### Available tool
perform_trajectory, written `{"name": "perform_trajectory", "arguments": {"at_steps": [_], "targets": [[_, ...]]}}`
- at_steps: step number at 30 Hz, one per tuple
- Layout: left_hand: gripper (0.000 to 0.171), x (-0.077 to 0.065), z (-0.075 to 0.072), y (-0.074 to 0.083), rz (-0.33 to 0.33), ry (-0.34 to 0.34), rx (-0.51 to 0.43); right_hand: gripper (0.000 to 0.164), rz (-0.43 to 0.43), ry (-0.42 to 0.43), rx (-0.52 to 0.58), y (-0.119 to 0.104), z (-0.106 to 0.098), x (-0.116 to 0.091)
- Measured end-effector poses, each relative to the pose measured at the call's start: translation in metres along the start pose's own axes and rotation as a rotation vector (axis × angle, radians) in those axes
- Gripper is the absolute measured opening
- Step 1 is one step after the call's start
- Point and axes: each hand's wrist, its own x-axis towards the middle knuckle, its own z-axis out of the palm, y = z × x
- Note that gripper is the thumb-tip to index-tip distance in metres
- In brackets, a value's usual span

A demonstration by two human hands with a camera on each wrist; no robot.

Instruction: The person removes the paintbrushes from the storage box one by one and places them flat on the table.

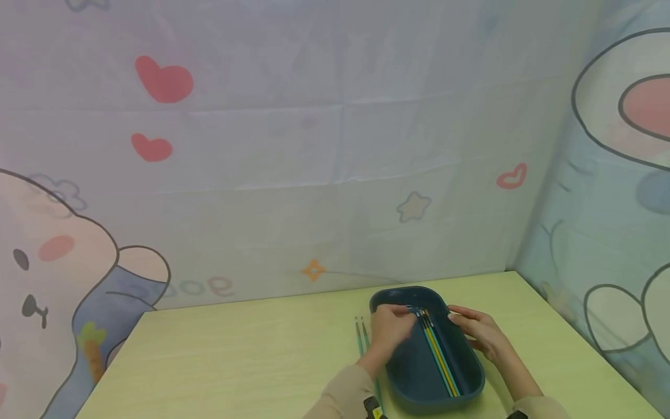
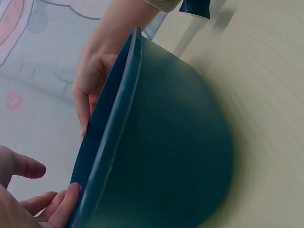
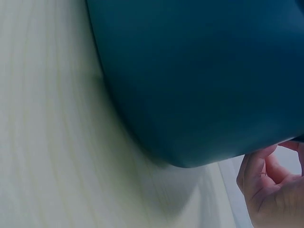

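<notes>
A dark blue-green plastic box (image 1: 410, 375) with rounded corners stands on the table. Several thin paintbrushes (image 1: 440, 356) with teal and yellow handles lie lengthwise inside it, tips toward the far end. My left hand (image 1: 389, 329) reaches over the box's left rim, fingertips near the brush tips. In the left wrist view its thumb and fingers (image 2: 65, 205) are apart, with nothing visible between them. My right hand (image 1: 481, 333) grips the right rim; its fingers (image 3: 259, 166) bend against the outer wall. Two teal paintbrushes (image 1: 359, 337) lie on the table left of the box, partly behind my left forearm.
The pale wood-grain table (image 1: 235, 355) extends to the left of the box. A cartoon-printed cloth (image 1: 293, 151) hangs behind the table and along its right side. Dark wrist gear (image 1: 373, 405) sits on my left sleeve.
</notes>
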Motion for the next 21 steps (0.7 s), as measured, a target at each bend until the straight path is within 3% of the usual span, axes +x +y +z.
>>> {"name": "perform_trajectory", "arguments": {"at_steps": [14, 21], "targets": [[0.025, 0.0, 0.02, -0.003, -0.056, 0.015, 0.023, 0.062, -0.002, 0.005, 0.015, 0.002, 0.0, 0.001], [0.028, -0.001, 0.027, -0.003, -0.086, -0.009, 0.088, 0.06, 0.001, 0.001, 0.025, 0.0, 0.0, -0.001]]}}
